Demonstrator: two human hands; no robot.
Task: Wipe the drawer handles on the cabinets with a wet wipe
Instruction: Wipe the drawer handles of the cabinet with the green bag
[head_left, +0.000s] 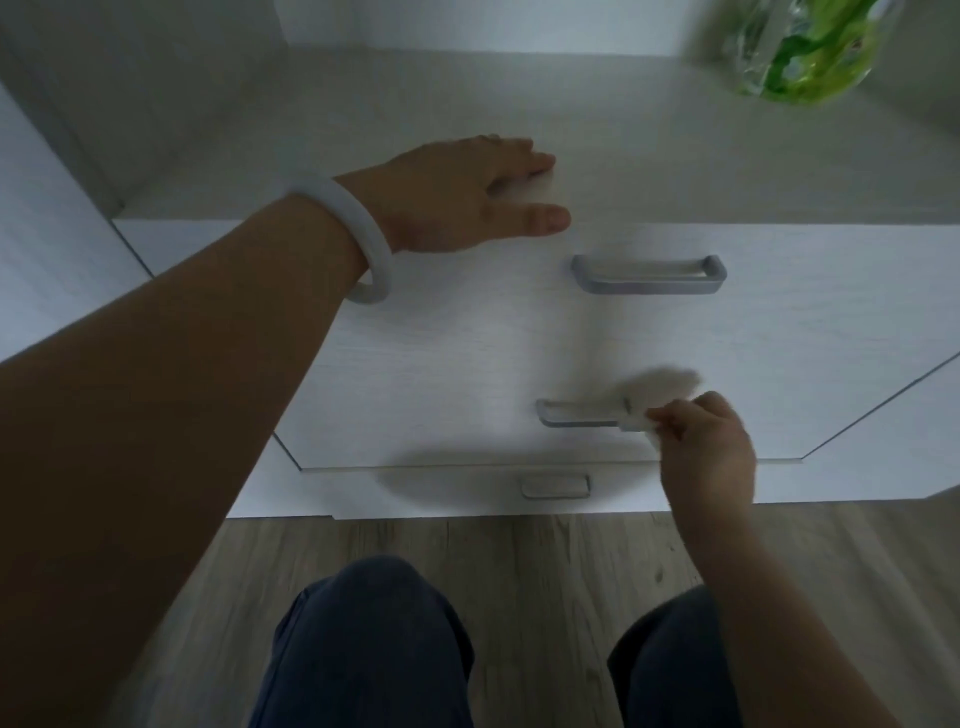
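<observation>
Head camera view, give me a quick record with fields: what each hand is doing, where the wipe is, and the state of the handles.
left hand: flat on the cabinet top, fingers straight
right hand: pinches the wet wipe
wet wipe: on the right end of the middle handle
top handle: untouched by either hand
bottom handle: untouched, near the floor
drawers: all appear closed

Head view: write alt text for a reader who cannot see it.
A person's right hand pinches a wet wipe against the right end of the middle drawer handle on a white cabinet. The left hand, bangle on its wrist, rests flat on the cabinet top, above the top drawer handle. A third handle sits below.
</observation>
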